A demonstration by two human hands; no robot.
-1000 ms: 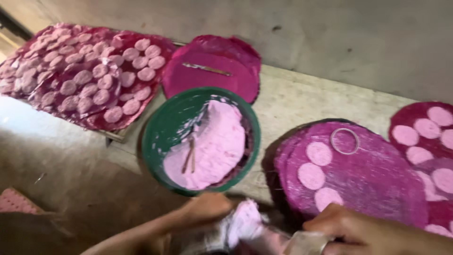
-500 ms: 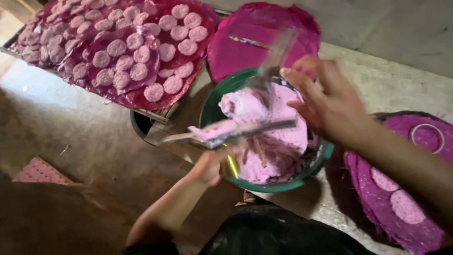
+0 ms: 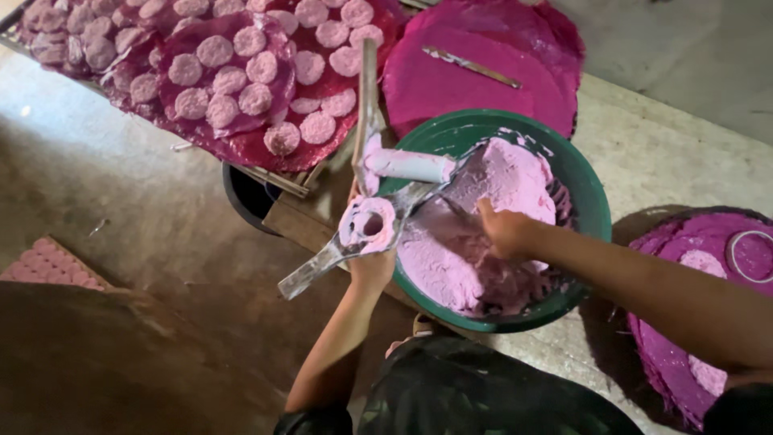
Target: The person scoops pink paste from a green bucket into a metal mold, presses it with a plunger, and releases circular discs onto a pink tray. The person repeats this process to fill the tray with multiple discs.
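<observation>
My left hand [image 3: 373, 271] grips a metal press tool [image 3: 364, 228] with long handles, smeared with pink dough. It is held at the left rim of a green bowl [image 3: 593, 192]. The bowl holds a big mass of pink dough [image 3: 503, 173]. My right hand [image 3: 502, 230] reaches in from the right, its fingers curled and sunk into the dough near the bowl's middle. The fingertips are hidden in the dough.
Sheets covered with several pink dough discs [image 3: 241, 80] lie on a rack at the upper left. A round magenta mat [image 3: 483, 93] with a metal strip [image 3: 471, 66] lies behind the bowl. Another magenta mat [image 3: 684, 330] with a ring [image 3: 746, 254] lies at the right. A dark bucket [image 3: 244, 197] stands under the rack.
My right hand has dropped from above the bowl into the dough. My left hand has raised the press tool to the bowl's left rim. The view has shifted.
</observation>
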